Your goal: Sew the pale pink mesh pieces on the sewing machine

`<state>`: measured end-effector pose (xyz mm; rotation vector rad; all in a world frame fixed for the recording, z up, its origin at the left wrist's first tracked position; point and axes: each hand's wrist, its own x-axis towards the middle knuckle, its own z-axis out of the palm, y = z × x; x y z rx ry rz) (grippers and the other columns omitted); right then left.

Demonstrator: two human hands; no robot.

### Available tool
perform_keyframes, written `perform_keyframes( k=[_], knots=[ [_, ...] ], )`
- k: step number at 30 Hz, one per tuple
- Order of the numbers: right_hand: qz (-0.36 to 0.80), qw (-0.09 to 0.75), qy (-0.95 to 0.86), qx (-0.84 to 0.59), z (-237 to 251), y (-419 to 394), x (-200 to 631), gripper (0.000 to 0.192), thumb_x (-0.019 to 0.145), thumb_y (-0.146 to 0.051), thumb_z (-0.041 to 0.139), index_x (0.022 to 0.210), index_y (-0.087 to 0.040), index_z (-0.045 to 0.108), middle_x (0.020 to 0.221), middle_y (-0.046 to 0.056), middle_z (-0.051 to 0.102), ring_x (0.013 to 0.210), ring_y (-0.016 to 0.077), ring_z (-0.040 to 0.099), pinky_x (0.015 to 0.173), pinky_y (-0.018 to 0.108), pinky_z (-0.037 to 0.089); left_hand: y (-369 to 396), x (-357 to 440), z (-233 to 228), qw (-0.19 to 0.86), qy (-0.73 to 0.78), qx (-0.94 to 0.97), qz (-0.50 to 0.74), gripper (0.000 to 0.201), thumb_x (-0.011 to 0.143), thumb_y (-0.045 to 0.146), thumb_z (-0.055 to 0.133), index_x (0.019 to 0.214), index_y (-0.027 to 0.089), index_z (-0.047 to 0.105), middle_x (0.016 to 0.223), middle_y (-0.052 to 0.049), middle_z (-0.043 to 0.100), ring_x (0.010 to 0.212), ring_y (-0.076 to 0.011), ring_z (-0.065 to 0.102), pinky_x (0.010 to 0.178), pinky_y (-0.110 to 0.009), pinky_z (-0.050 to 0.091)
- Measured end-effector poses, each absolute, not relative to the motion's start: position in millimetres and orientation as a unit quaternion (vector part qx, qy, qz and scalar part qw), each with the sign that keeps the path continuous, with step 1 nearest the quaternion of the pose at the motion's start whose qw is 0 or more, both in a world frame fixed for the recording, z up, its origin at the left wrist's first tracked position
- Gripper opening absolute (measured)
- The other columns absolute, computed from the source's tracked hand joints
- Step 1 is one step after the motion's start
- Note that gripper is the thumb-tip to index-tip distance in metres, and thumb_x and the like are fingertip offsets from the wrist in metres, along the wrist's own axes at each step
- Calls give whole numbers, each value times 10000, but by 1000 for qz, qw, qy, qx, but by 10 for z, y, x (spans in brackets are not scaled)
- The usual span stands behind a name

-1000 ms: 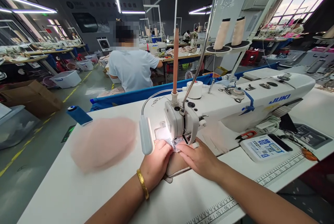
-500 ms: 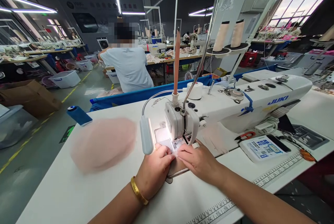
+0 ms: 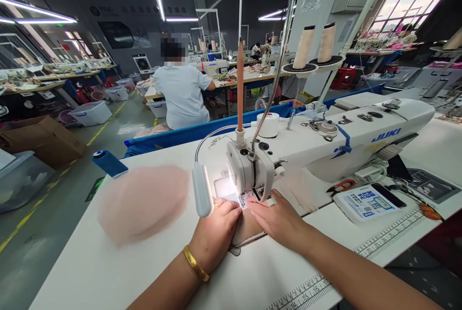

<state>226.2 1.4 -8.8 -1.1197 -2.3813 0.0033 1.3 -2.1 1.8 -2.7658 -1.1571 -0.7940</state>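
A thin pale piece of fabric [image 3: 242,201] lies under the needle area of the white sewing machine [image 3: 249,165], mostly covered by fingers. My left hand [image 3: 216,228] is closed at its left side, fingertips pressed together on the fabric close to the presser foot. From the right, my right hand [image 3: 277,218] has its fingers together on the same fabric, its thumb largely hidden. A white band [image 3: 270,201] shows by one of its fingers. Below the fingertips a brownish flat panel [image 3: 249,229] is visible. The lit lamp [image 3: 202,189] hangs just above my left hand.
A sheer pink fabric piece [image 3: 144,204] lies on the white table [image 3: 144,276] at left, near a blue thread cone [image 3: 110,163]. On the right are red-handled snips [image 3: 342,187], a white box [image 3: 364,203] and a printed ruler [image 3: 306,293]. A co-worker [image 3: 182,91] sits ahead.
My right hand's fingers have straightened and lie flatter over the fabric; my left fingers have drawn closer together. The co-worker has shifted to the right. The view has moved slightly.
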Motion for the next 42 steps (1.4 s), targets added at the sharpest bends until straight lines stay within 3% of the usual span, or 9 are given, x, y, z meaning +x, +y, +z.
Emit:
perform_keyframes(
  k=[8,13,16,18,21,24,29,38,42],
  knots=[
    [7,269,-863,-428,-35,8,2234,358,908,-54,516,1165,-221,700,1095,89,737,967,257,625,853,371,529,31,-76,-15,-7,-433,-871,-233,276,1008,195,502,1241,205,649,1297,-113,687,1172,-273,649,1004,-440,525],
    [9,277,-879,-387,-168,-6,2291,361,955,-70,444,1209,-194,668,1151,120,742,959,270,646,817,401,539,18,-129,49,-5,-499,-859,-117,570,961,411,648,1448,149,510,1566,-196,493,1451,-391,453,1124,-588,432],
    [25,303,-898,-319,-147,-33,2251,370,973,-71,421,1251,-184,637,1196,125,726,1015,256,665,820,380,538,-141,-55,281,-10,-525,-850,-43,416,925,376,686,1283,167,648,1405,-181,639,1261,-391,620,981,-544,520],
    [57,297,-912,-277,-75,-69,2200,374,980,-96,448,1308,-187,604,1296,118,691,1174,261,625,898,385,529,-272,-23,435,-38,-511,-858,-18,127,928,300,647,969,211,728,1047,-97,762,950,-312,724,793,-434,547],
    [117,264,-929,-230,34,-139,2144,377,960,-101,488,1297,-224,604,1285,86,702,1266,242,578,978,389,488,-363,-78,531,-61,-466,-881,-55,214,926,209,560,730,232,643,706,-15,681,626,-209,645,597,-331,464],
    [139,272,-933,-192,74,-205,2144,346,968,-91,484,1246,-244,620,1124,65,752,1172,229,629,981,406,458,-274,-208,462,2,-500,-855,-134,47,871,243,609,869,217,649,834,-61,682,707,-245,635,629,-356,491],
    [192,255,-939,-129,73,-275,2180,358,924,-70,492,1201,-261,613,1064,54,764,1075,198,683,931,367,481,-51,-273,254,23,-526,-820,-224,351,873,312,656,1204,203,617,1143,-122,659,1011,-311,629,863,-467,548],
    [362,279,-887,-62,126,-369,2212,208,936,-231,456,889,-249,658,828,0,746,757,140,704,840,300,515,-36,-153,60,-18,-499,-836,-230,171,870,71,481,803,214,545,938,-61,640,877,-242,573,776,-387,531],
    [334,351,-842,-236,144,-303,2273,249,1009,-453,538,968,-236,653,921,41,702,908,205,661,884,354,527,-118,-133,79,-48,-458,-848,-261,163,858,76,462,809,224,508,829,-41,606,794,-228,561,690,-356,505]
  ],
)
